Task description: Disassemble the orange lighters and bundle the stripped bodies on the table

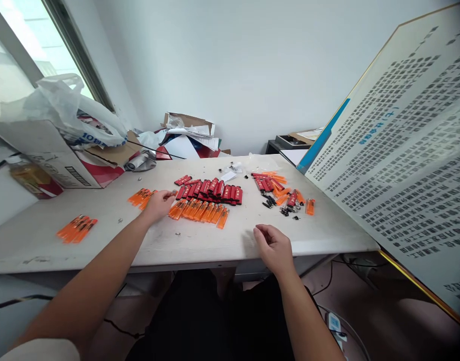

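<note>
My left hand [160, 205] reaches to the left end of the rows in the middle of the table. Its fingers are pinched together beside the orange lighters [201, 210], and I cannot make out what is between them. Behind those lighters lies a pile of red lighter-shaped pieces [210, 190] with black ends. Partly behind my left hand is a small group of orange lighters [137, 195]; another group [77, 229] lies farther left. Near the front edge, my right hand [274, 245] is loosely curled, with nothing visible in it.
At the right lies a mixed heap of red and orange pieces [277, 185], with small black and metal bits [286, 211] before it. A large printed board [395, 140] leans along the right side. A carton [45, 155], plastic bag [79, 110] and bottle [34, 178] stand left.
</note>
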Available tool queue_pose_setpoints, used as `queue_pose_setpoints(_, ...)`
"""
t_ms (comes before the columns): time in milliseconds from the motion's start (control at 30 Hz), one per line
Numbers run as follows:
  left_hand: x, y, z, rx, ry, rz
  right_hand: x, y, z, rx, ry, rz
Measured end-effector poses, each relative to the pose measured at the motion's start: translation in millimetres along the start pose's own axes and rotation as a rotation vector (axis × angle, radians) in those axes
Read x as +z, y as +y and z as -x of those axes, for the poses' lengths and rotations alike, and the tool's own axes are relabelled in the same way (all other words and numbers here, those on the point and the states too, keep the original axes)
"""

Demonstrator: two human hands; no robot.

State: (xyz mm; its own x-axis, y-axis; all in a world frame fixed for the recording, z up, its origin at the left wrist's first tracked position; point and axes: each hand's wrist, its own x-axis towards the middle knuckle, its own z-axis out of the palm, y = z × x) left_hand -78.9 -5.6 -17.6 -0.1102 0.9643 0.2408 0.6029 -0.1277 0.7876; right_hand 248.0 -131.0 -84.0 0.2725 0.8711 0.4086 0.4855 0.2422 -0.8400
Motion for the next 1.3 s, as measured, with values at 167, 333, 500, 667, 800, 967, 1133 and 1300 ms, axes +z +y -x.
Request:
queue_pose_setpoints(167,9.7,20.8,40.6,-0.08,0.007,0.677,-0.3,-0.3,-0.4,-0.019,-0.002,0.015)
queue_pose_setpoints(333,31.7,37.0,67.3,-0.126,0.003,0.869,0.7,-0.6,0.4,-0.051,0.016,0.059)
queue_pose_setpoints(500,51.0,38.4,69.8,-0.147,0.148,0.818,0.0,-0.5,3.1,-0.057,0.024,0.051)
queue_pose_setpoints(667,57.3,40.2,67.1,-0.125,0.201,0.75,-0.5,-0.8,3.6,-0.062,0.03,0.046)
queue_pose_setpoints(800,58.6,39.5,64.8,-0.153,0.268,0.724,0.1,-1.3,4.0,-0.073,0.03,0.059)
queue_pose_setpoints(967,57.5,37.9,63.0,-0.18,0.303,0.719,0.8,-0.7,4.5,-0.069,0.034,0.062)
queue_pose_setpoints(1133,56.9,38.5,61.4,-0.187,0.313,0.702,0.8,-0.4,3.7,-0.074,0.036,0.062)
queue_pose_setpoints(1300,58.2,33.3,61.6,-0.168,0.256,0.596,0.3,-0.8,4.3,-0.073,0.037,0.055)
